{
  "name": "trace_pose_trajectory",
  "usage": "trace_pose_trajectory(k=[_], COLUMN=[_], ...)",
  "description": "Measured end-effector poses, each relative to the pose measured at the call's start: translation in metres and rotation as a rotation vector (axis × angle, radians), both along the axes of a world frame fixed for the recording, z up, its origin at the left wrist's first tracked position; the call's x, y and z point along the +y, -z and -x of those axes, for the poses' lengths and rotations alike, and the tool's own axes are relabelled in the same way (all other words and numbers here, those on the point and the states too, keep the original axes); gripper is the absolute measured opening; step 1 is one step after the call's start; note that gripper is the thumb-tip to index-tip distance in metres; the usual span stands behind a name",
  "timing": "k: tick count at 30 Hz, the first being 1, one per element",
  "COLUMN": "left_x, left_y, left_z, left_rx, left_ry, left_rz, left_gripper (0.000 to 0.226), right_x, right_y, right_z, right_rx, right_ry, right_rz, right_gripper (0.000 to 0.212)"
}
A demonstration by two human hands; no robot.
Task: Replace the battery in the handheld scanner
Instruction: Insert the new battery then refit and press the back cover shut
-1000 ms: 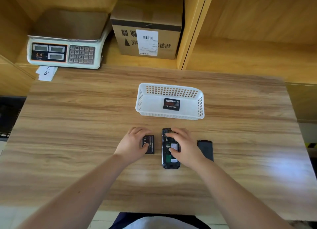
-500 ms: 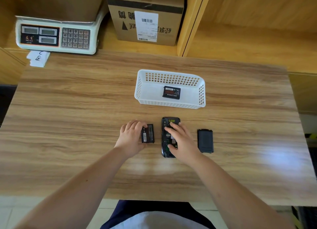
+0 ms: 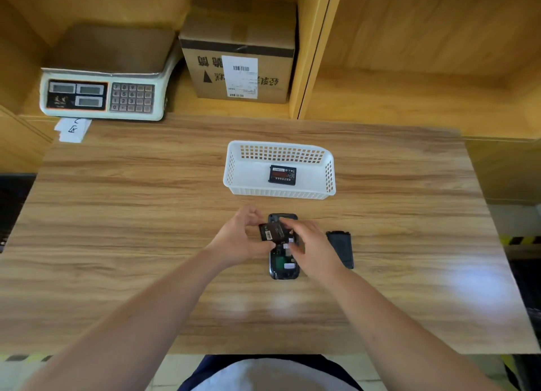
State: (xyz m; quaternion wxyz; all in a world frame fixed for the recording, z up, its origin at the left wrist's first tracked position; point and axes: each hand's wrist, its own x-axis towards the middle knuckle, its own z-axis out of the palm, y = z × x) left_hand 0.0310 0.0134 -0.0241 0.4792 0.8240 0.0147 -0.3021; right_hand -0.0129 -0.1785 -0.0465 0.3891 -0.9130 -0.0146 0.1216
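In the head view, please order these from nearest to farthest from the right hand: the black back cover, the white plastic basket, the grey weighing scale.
From the right hand:
1. Black back cover, on the table just beside it, on its right.
2. White plastic basket, farther back on the table.
3. Grey weighing scale, far back left.

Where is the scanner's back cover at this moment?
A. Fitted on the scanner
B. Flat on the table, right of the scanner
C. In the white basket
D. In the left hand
B: the back cover lies flat on the table just right of the open scanner; the basket holds only a battery.
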Motion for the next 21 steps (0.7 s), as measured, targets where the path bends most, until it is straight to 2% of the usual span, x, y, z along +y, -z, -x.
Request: trace_pose_trajectory(k=[6,9,14,21], left_x=[-0.020,-0.023,-0.029,-0.032], left_y=[-0.021,-0.030,-0.036,-0.035], left_z=[-0.007,-0.007,-0.003,-0.002], left_rx=[-0.029,-0.029,-0.206,-0.219], left_ry=[-0.041,0.006,-0.073,-0.100], left_rz=[0.142,0.175,0.094,0.097], left_gripper=[0.036,0.041,0.027,0.028], right_x=[-0.014,-0.021,-0.024,-0.019], right_y=[-0.022,-0.031,-0.034,-0.033], right_z=[-0.010,-0.015,-0.014,-0.007], right_rx=[-0.184,-0.208,-0.188,-0.174], right_ry=[0.117,0.161,0.170,0.217], right_rz=[-0.051,-0.043,-0.038,-0.059], right_gripper=[0.032,0.019,0.017,0.012])
